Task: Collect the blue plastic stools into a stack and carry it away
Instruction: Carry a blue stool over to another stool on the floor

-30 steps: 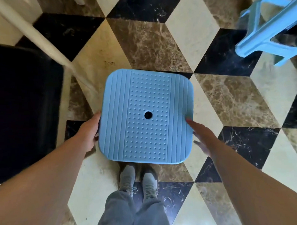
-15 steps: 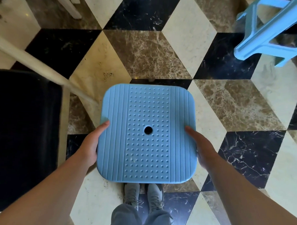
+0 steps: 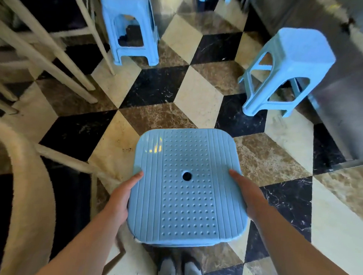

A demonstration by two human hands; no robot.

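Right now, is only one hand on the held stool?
No: the left hand and right hand hold opposite edges of the stool.

Both arms reached in from the frame's bottom; left hand [image 3: 121, 197] and right hand [image 3: 247, 196] gripped at centre, thumbs on top.

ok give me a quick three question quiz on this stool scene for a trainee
1. True or false: both hands hold the stool with the dotted seat by its side edges.
2. How many other blue stools stand whole on the floor ahead? A) none B) two C) four
3. Fill in: the dotted seat has a round ___ in its middle.

Key
1. True: the left hand and the right hand each grip an opposite edge.
2. B: the far stool by the white chair legs and the right stool near the metal cabinet.
3. hole
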